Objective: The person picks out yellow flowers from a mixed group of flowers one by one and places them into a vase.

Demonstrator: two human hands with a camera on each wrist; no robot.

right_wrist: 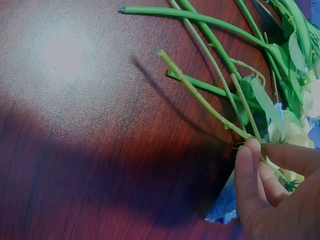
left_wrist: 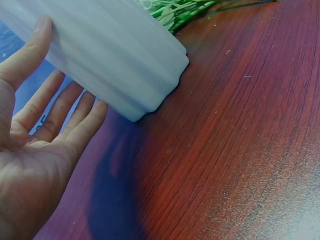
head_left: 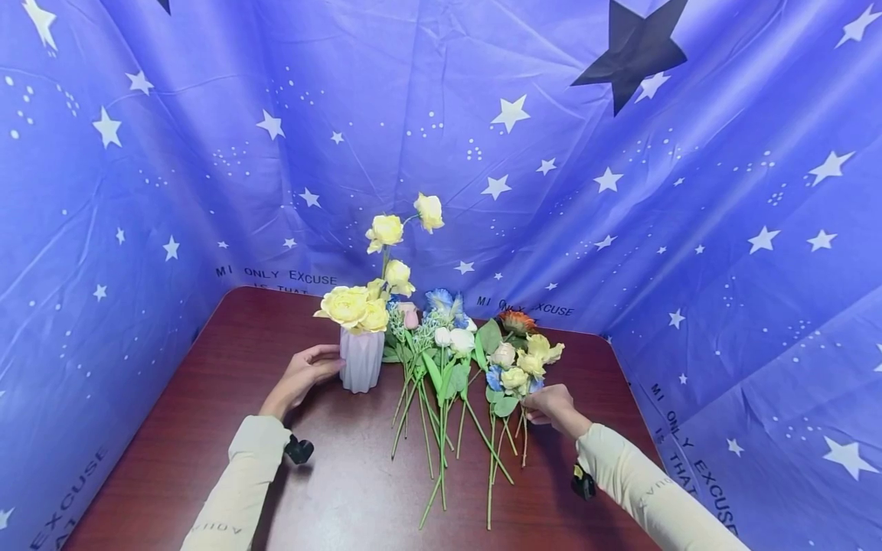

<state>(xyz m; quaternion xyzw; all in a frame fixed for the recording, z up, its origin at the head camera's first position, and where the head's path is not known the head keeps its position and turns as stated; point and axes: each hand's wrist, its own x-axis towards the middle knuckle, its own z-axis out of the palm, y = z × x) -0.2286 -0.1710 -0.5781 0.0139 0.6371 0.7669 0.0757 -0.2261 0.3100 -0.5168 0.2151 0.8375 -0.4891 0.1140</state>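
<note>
A pale ribbed vase stands on the table, holding several yellow flowers, two of them on tall stems. My left hand is at the vase's left side; in the left wrist view the thumb lies over its wall and the relaxed fingers reach its far edge. At the right, my right hand pinches the green stem of a flower between thumb and fingertips. Its bloom is partly hidden among pale yellow flowers and a blue petal close by the fingers.
Between the hands lies a row of loose flowers: a blue iris, white tulips and a pink one, stems toward me. An orange flower lies farther back. A starry blue cloth surrounds the dark red table.
</note>
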